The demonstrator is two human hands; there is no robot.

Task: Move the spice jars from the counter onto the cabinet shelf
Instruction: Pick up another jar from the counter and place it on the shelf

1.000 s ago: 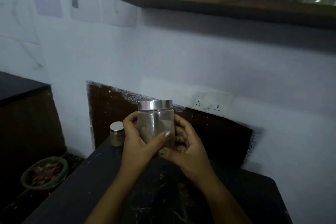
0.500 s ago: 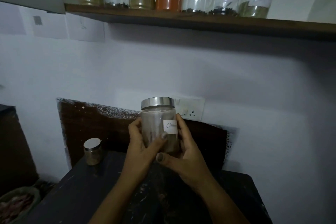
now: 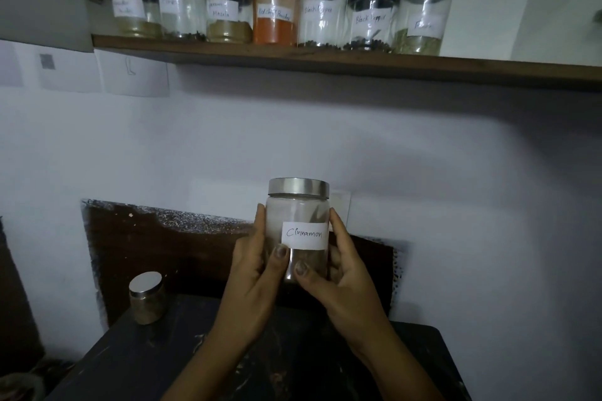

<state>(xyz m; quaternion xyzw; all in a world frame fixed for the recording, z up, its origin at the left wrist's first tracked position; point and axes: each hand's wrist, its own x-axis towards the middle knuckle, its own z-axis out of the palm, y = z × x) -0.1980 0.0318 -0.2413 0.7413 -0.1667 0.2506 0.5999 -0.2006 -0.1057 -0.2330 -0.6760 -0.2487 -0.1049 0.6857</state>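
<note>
**A:** What are the hands doing?

**B:** Both are gripping the cinnamon jar [image 3: 304, 235]. The left hand [image 3: 250, 273] is wrapping its left side and the right hand [image 3: 348, 277] its right side. Both thumbs are pressing on the front glass below the label.

**A:** Where's the jar?

**B:** It's hanging upright in the air above the counter [image 3: 146, 361], well below the shelf [image 3: 325, 62]. The silver lid is on. The white handwritten label is reading "Cinnamon".

**A:** Any writing on the shelf?

**B:** Seven jars are standing in a row there, all with white labels.
- The orange-filled jar [image 3: 276, 10] is reading "Red Chilli Powder".
- The silver-lid jar [image 3: 321, 10] just right of it is reading "Black Pepper".
- The dark-lid jar [image 3: 371, 15] is reading "Black Pepper" too.
- The masala jar [image 3: 226, 10] is showing "Masala" on its second line, with the first line blurred.
- The rightmost jar [image 3: 423, 16] is starting with "F", and the rest is unreadable.
- The two leftmost labels are too blurred to read.

**A:** Anything on the counter?

**B:** A small jar [image 3: 147, 301] with a silver lid is sitting at the back left, with no label showing.
</note>
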